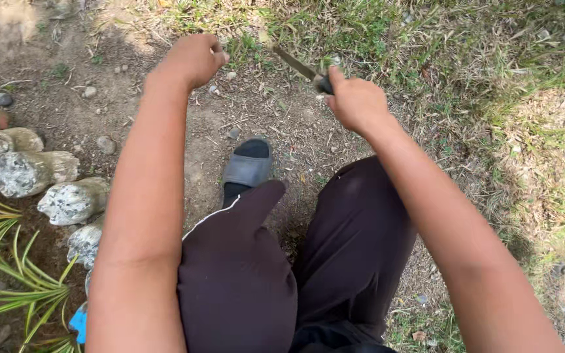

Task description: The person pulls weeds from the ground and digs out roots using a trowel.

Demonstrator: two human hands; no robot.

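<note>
My right hand (356, 101) grips the dark handle of a knife (299, 66) whose blade points up and left, low over the grass (374, 33). My left hand (194, 59) is closed into a fist a short way left of the blade tip, above bare soil; whether it holds anything is hidden. Both arms reach forward over my knees, which are in dark trousers (295, 261). A grey slide sandal (248, 167) on my foot rests on the dirt between the arms.
A row of pale rocks (31, 171) borders the left side. Long green plant leaves (8, 281) spread at the lower left, with a small blue object (78, 323) beside them. Small pebbles dot the soil. Dry grass covers the right.
</note>
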